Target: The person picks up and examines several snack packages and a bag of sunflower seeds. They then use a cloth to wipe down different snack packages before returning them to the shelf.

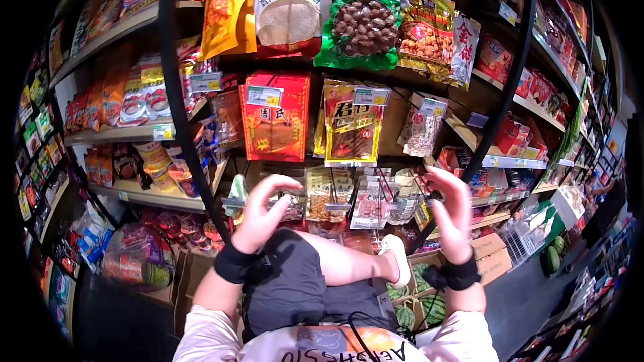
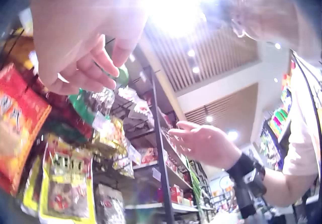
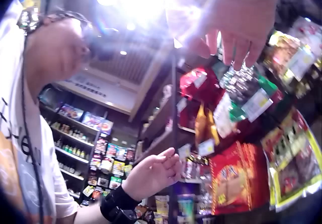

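Both hands are raised in front of the shelf rack with nothing in them, their fingers loosely bent. The left hand (image 1: 263,209) is left of the hanging snack packs, its thumb apart from the fingers. Opposite it, the right hand (image 1: 451,211) is held up on the right side, palm turned inward. Between them hang clear packs of nuts (image 1: 329,194) and a pale pouch (image 1: 371,201). Above these are red packs (image 1: 276,121) and a yellow-edged pack (image 1: 353,127). In the left wrist view the right hand (image 2: 209,146) appears beyond the left hand's fingers.
Dark rack posts (image 1: 180,94) stand at both sides. A big green-and-white bag (image 1: 362,20) hangs on the top row. Watermelons (image 1: 433,308) lie in cardboard boxes by the person's shoe (image 1: 396,258). Shelves of packaged snacks (image 1: 516,141) curve away to the right.
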Demonstrator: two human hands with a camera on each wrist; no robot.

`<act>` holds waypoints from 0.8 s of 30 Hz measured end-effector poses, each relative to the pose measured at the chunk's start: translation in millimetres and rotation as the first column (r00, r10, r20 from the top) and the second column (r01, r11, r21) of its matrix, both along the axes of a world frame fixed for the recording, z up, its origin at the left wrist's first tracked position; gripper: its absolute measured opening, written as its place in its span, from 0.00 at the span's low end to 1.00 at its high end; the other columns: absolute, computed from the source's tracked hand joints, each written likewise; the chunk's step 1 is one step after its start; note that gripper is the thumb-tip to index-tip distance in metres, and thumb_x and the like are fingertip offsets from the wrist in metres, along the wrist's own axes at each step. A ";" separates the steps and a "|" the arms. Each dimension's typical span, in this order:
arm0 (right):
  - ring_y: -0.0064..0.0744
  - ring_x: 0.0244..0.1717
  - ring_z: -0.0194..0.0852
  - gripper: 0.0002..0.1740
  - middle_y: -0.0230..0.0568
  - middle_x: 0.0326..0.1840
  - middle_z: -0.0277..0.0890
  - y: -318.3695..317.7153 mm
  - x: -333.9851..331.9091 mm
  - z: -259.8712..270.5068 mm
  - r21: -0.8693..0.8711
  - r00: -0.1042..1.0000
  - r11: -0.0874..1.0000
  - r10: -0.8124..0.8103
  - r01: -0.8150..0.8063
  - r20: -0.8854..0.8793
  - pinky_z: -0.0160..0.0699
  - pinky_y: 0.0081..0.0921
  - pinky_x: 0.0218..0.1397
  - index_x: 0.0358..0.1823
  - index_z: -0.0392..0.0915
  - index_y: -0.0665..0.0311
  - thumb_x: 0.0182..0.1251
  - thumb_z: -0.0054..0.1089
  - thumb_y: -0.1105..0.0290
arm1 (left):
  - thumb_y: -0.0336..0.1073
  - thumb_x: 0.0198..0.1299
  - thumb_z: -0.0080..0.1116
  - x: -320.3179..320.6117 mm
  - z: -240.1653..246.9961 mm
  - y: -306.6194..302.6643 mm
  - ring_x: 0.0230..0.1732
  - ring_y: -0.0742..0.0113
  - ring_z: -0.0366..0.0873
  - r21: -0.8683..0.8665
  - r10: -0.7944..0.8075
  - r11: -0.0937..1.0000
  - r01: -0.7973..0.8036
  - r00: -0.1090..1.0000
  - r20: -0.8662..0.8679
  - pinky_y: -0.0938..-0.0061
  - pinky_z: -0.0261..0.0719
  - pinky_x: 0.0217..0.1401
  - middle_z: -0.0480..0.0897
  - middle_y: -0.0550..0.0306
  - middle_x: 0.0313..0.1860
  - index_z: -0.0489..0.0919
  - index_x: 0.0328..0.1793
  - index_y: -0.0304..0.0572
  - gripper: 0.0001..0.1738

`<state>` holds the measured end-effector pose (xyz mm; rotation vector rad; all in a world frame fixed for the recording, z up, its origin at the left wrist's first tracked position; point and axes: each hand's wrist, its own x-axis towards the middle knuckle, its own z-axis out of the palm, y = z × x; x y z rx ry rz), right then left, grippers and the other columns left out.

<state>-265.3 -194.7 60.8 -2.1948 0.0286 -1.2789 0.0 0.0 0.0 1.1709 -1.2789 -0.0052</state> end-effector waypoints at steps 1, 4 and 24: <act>0.35 0.62 0.64 0.25 0.44 0.64 0.63 -24.7 24.9 -19.1 0.152 0.997 0.986 0.068 -0.063 -0.030 0.61 0.31 0.66 0.62 0.61 0.64 0.62 0.48 0.78 | 0.27 0.59 0.49 6.7 -10.7 -23.5 0.51 0.68 0.76 -0.004 -0.123 0.992 0.125 0.967 -0.225 0.73 0.69 0.57 0.79 0.54 0.47 0.73 0.52 0.36 0.14; 0.31 0.63 0.63 0.26 0.42 0.64 0.61 -92.5 81.2 -74.0 0.481 0.976 0.873 0.167 -0.081 -0.139 0.61 0.29 0.65 0.64 0.60 0.62 0.63 0.50 0.76 | 0.35 0.66 0.45 35.6 -37.5 -84.2 0.54 0.69 0.75 0.070 -0.185 0.965 0.254 0.842 -0.507 0.77 0.69 0.57 0.78 0.54 0.52 0.70 0.58 0.39 0.16; 0.27 0.58 0.68 0.29 0.37 0.58 0.70 -197.6 205.7 -102.7 0.796 0.901 0.574 0.425 -0.192 -0.089 0.64 0.26 0.63 0.63 0.62 0.67 0.63 0.59 0.66 | 0.34 0.63 0.57 92.0 -33.0 -234.2 0.48 0.74 0.75 0.043 -0.285 0.929 0.367 0.787 -0.547 0.77 0.73 0.54 0.80 0.59 0.50 0.73 0.58 0.32 0.19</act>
